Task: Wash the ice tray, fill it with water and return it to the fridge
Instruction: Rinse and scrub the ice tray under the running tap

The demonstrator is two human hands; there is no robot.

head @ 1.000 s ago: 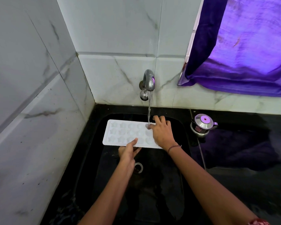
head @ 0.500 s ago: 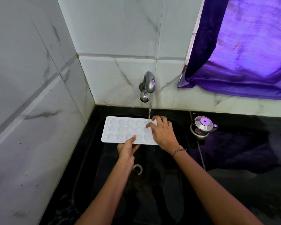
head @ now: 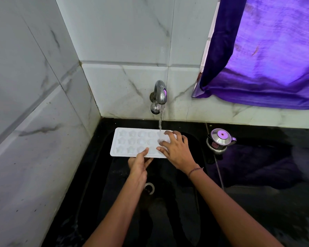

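Washing stage, I'd say: filling and the fridge trip are yet to come. Over the black sink [head: 103, 175], the ice tray [head: 130, 141] lies just beyond the left hand [head: 138, 166], whose thumb and fingers pinch its near rim. The right hand [head: 177, 150], fingers spread, presses its end beneath the tap's stream [head: 160, 125].

The white ice tray [head: 132, 141], star-shaped cells facing up, is sitting level over the sink's [head: 177, 193] back edge.
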